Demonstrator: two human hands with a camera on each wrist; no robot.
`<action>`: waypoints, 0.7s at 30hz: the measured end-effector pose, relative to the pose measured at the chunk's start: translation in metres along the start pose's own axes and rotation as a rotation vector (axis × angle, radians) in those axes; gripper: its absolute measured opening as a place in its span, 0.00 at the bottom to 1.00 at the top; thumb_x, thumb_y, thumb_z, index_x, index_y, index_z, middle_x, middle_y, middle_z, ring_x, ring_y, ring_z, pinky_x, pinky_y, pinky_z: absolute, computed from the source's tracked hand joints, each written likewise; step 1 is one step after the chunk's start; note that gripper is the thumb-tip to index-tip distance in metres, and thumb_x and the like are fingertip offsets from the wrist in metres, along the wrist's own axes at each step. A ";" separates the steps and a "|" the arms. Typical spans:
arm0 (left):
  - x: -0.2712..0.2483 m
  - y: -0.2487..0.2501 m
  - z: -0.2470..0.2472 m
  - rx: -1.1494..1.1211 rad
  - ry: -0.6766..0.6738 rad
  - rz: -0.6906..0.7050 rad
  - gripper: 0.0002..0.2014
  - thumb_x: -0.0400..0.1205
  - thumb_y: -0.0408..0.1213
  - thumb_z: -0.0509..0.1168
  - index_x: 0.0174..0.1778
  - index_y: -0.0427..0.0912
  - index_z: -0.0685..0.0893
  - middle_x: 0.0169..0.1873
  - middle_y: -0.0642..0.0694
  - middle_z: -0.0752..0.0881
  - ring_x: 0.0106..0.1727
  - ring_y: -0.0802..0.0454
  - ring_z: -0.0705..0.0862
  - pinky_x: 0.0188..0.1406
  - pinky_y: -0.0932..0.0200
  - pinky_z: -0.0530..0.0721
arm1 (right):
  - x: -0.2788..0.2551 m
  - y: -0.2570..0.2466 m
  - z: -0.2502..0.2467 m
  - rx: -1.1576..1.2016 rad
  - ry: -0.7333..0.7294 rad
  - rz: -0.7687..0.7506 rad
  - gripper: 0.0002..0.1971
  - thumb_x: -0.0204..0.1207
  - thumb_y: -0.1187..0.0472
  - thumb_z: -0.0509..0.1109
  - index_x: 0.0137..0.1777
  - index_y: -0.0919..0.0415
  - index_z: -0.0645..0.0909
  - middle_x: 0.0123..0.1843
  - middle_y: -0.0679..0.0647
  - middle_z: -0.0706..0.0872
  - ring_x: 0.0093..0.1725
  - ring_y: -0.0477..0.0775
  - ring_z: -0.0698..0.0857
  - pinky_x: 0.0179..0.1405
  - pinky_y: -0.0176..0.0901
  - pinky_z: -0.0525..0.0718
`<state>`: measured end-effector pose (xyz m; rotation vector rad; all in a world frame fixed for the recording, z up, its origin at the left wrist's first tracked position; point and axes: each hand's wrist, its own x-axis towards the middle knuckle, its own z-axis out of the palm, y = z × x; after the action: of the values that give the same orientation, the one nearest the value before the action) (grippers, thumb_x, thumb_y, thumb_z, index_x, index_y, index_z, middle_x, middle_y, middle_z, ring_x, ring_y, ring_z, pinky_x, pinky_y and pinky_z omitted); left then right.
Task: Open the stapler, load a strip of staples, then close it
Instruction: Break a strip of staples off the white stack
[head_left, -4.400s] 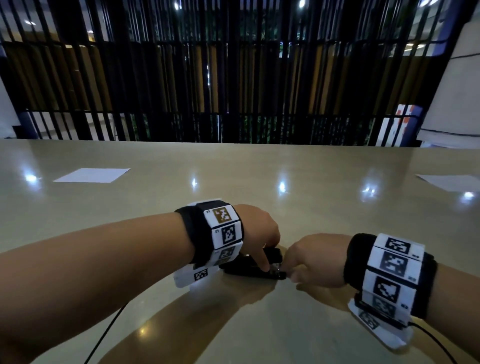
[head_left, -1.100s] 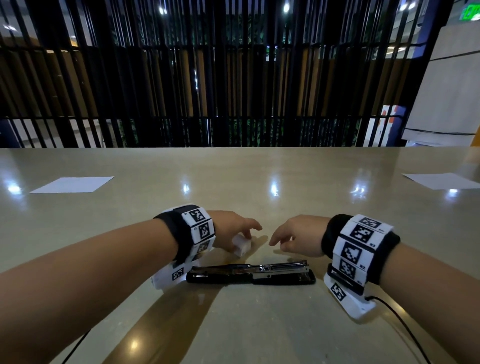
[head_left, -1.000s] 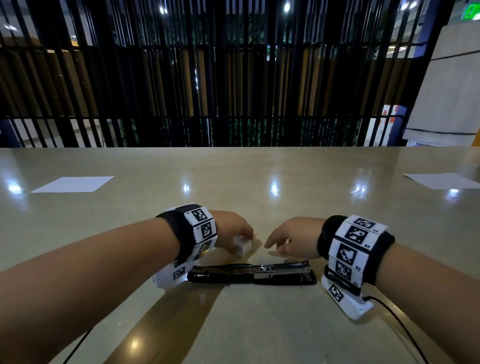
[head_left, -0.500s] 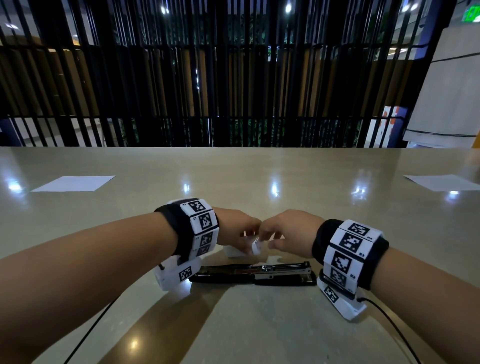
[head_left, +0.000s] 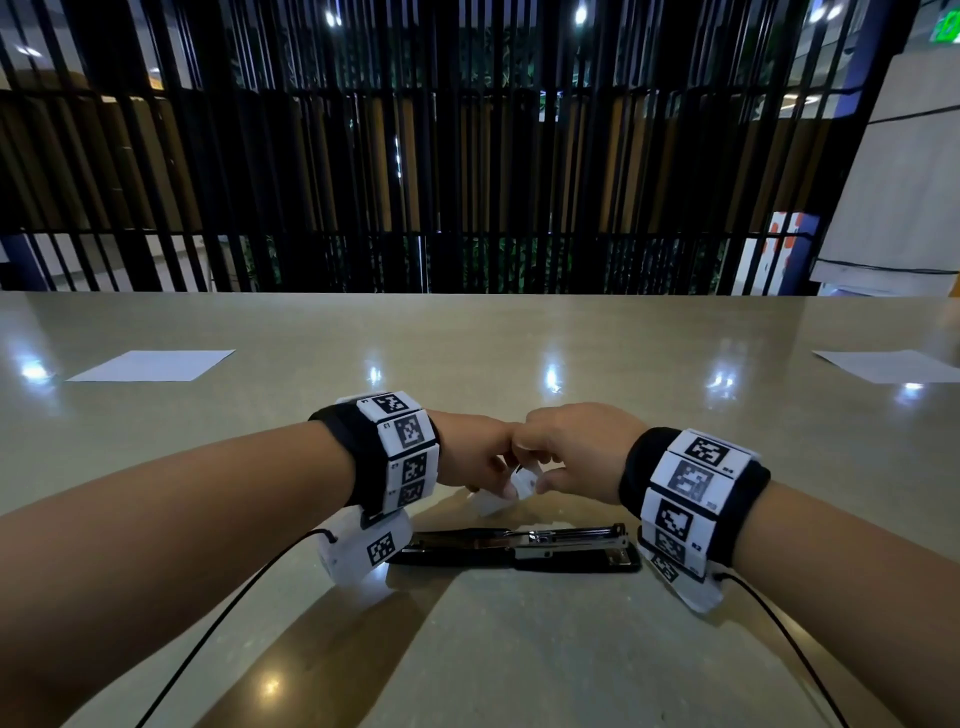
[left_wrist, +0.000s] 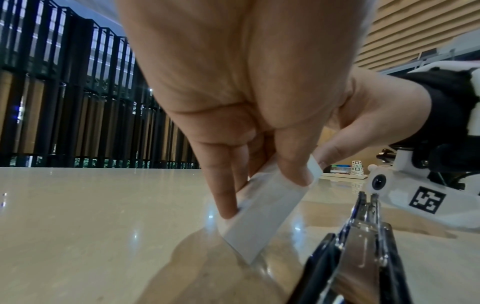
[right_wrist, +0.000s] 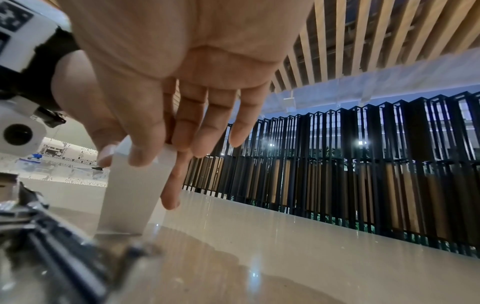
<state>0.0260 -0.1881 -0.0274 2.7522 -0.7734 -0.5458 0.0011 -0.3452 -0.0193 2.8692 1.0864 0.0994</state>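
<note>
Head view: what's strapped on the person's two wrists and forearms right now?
Both forearms are bare, no sleeves. The left hand and right hand each wear a black wristband wrapped in white square tiles printed with black fiducial markers. A white camera housing with its own marker hangs under each wrist, trailing a thin black cable.

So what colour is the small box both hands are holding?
White: the small box is plain, with no visible print, clearest in the left wrist view.

1 stapler (head_left: 519, 548) (opened flat), 1 white staple box (head_left: 501, 493), 2 paper sheets (head_left: 153, 365), 2 hands (head_left: 475, 457).
</note>
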 end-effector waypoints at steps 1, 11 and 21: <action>0.000 0.000 0.001 0.007 0.001 -0.002 0.21 0.80 0.35 0.68 0.71 0.43 0.76 0.54 0.47 0.84 0.47 0.52 0.84 0.52 0.56 0.83 | 0.000 0.000 0.000 -0.001 -0.003 -0.010 0.09 0.75 0.52 0.72 0.47 0.50 0.73 0.47 0.44 0.76 0.45 0.49 0.77 0.42 0.41 0.74; -0.001 -0.018 0.000 -0.149 0.082 -0.040 0.12 0.81 0.36 0.67 0.54 0.44 0.69 0.45 0.54 0.79 0.42 0.60 0.81 0.39 0.65 0.84 | -0.005 0.005 0.002 -0.009 0.064 -0.010 0.06 0.75 0.59 0.68 0.41 0.50 0.73 0.44 0.44 0.73 0.43 0.50 0.75 0.39 0.39 0.70; -0.003 -0.025 0.007 -0.297 0.142 -0.068 0.14 0.78 0.41 0.71 0.46 0.50 0.69 0.50 0.51 0.79 0.48 0.48 0.86 0.40 0.64 0.87 | -0.004 0.003 0.001 0.071 0.056 0.106 0.18 0.73 0.39 0.68 0.57 0.49 0.80 0.58 0.47 0.77 0.60 0.50 0.75 0.60 0.48 0.79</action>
<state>0.0317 -0.1664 -0.0405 2.5165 -0.5205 -0.4333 0.0002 -0.3508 -0.0200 3.0041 0.9654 0.1503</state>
